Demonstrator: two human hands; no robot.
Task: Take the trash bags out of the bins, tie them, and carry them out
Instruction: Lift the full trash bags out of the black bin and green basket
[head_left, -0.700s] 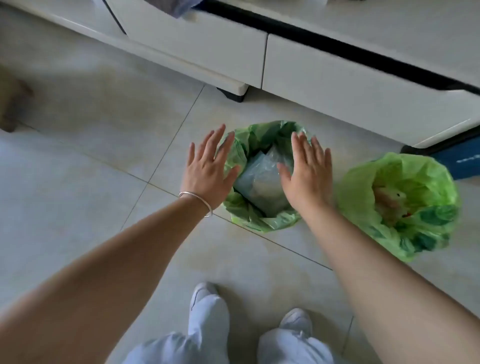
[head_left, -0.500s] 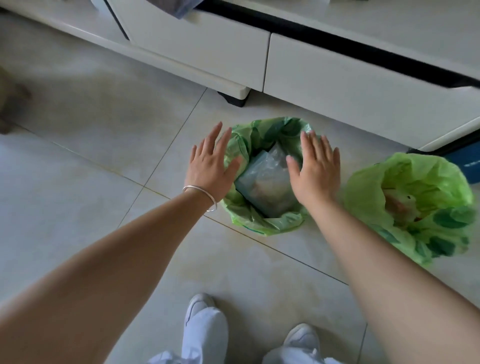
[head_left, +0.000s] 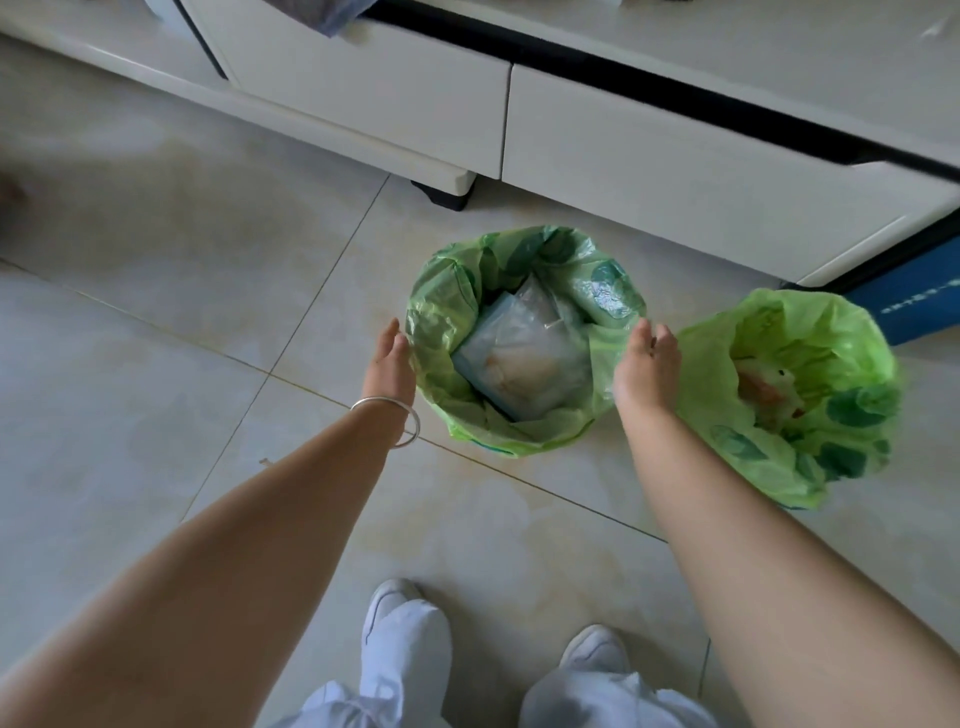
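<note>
Two bins lined with green trash bags stand on the tiled floor. The nearer green bag is folded over its bin's rim and holds pale plastic packaging. A second green bag sits to its right with reddish scraps inside. My left hand, a silver bangle at the wrist, is edge-on against the nearer bag's left side. My right hand is at that bag's right side, between the two bins. The fingers of both hands point down and are partly hidden; neither visibly grips the plastic.
A low white cabinet with drawers runs along the back, close behind the bins. A blue object pokes out beneath its right end. My white shoes stand just below the bins. Bare tiles spread to the left.
Both hands dropped from hovering flat above the nearer bag, fingers spread, to flanking its left and right sides edge-on. The bins have not moved.
</note>
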